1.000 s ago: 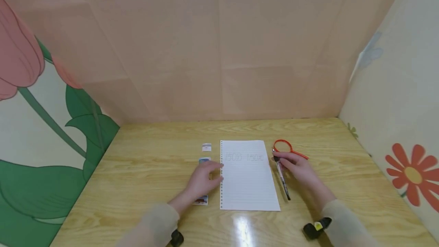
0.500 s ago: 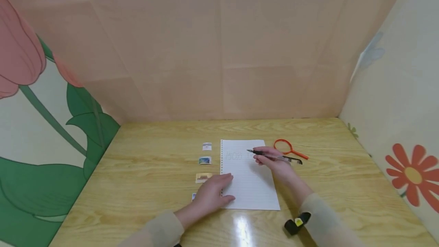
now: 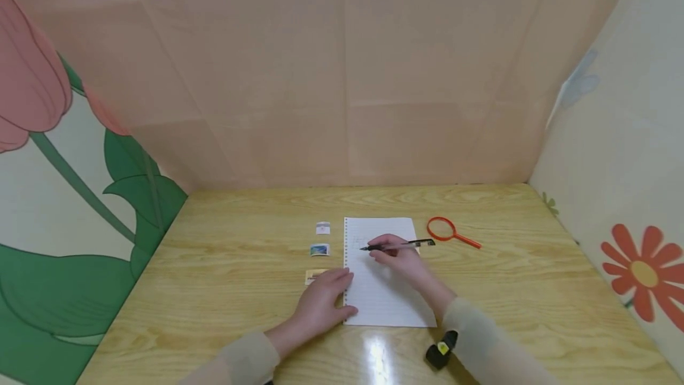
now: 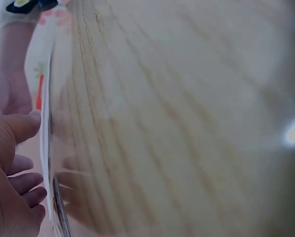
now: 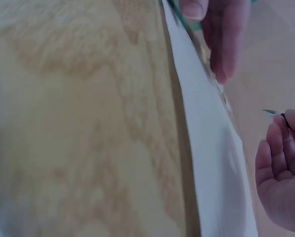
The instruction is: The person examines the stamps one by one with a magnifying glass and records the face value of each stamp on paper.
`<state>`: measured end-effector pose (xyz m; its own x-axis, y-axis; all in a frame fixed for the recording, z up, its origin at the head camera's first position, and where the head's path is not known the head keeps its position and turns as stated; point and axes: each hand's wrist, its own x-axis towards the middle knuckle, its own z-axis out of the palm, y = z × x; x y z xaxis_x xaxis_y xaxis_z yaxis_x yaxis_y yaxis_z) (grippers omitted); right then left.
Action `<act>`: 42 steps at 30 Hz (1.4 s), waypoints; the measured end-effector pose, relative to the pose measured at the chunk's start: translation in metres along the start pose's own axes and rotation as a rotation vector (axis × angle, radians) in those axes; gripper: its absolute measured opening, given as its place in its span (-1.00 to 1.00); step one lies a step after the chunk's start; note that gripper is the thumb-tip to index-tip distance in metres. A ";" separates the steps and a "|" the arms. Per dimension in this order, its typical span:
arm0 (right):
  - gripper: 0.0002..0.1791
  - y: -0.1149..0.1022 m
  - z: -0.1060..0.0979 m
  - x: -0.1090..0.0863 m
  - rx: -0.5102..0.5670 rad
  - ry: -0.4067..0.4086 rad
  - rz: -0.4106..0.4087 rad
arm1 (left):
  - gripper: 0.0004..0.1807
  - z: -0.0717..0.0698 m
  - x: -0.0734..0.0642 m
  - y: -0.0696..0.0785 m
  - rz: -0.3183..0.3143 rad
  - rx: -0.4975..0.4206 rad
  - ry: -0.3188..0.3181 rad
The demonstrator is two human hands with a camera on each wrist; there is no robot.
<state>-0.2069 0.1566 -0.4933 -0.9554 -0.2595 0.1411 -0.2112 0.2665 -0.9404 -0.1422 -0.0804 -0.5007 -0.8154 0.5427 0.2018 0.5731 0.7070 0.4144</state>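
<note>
Head view reaches me evenly lit, rather flat; white glare (image 3: 378, 361) streaks along near edge of tabletop (image 3: 224, 260). Soft shadow falls on paper (image 3: 382, 309) below right hand (image 3: 398, 259). I find handwriting (image 3: 361, 240) too faint to read. Both wrist views look dimmer, greyer, tabletop smeared out of focus (left one catches hard bright spot (image 4: 292, 133) at right side of frame).

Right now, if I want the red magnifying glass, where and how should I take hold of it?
Probably by the slim, straight handle of the magnifying glass, coming from the near right: the handle points that way, away from the paper, with the ring at its far left end. The right hand holds the pen, so it should free itself first.
</note>
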 end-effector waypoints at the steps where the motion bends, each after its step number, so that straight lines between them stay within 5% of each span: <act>1: -0.73 0.001 0.003 0.001 -0.013 0.006 -0.035 | -0.25 0.000 0.000 -0.001 0.003 0.000 0.003; 7: -0.84 0.009 0.016 0.006 -0.103 0.056 -0.163 | -0.27 0.001 0.000 -0.002 0.023 0.020 0.002; 24: -0.87 0.010 0.028 0.009 -0.245 0.083 -0.070 | -0.33 0.003 0.000 -0.002 0.046 0.093 -0.003; 42: -0.90 0.012 0.031 0.012 -0.276 0.096 -0.060 | -0.31 0.001 -0.001 -0.004 0.028 0.031 -0.033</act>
<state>-0.2141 0.1281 -0.5125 -0.9520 -0.1966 0.2346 -0.3031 0.4996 -0.8115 -0.1435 -0.0832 -0.5033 -0.7961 0.5767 0.1835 0.5983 0.7047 0.3814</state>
